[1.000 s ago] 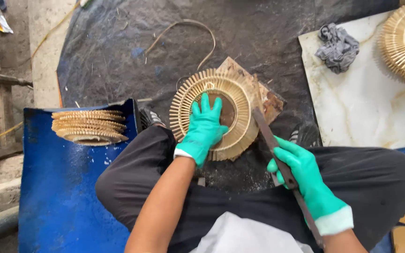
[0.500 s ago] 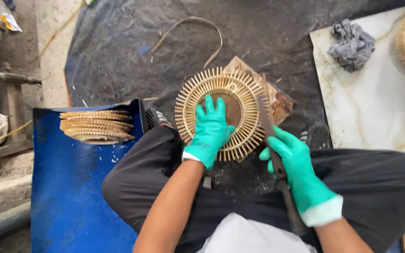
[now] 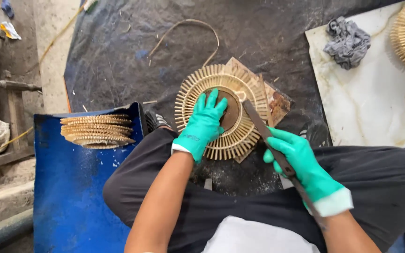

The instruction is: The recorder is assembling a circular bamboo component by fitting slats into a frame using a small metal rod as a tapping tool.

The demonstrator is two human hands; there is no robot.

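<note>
Stacking: bamboo discs [image 3: 97, 131] on blue tray [image 3: 71, 197].

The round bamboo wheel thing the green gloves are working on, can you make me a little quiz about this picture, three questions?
1. True or false: the left hand lies flat on the middle of the round bamboo piece.
2. What does the right hand grip? A) a grey rag B) a long flat metal blade C) a hammer
3. Fill the gap: the stack of finished bamboo rounds sits on the ____ sheet.

Key
1. True. The palm presses on its dark centre.
2. B. The long flat metal blade has its tip reaching the round piece's edge; the grey rag lies alone on the white slab.
3. blue
</note>
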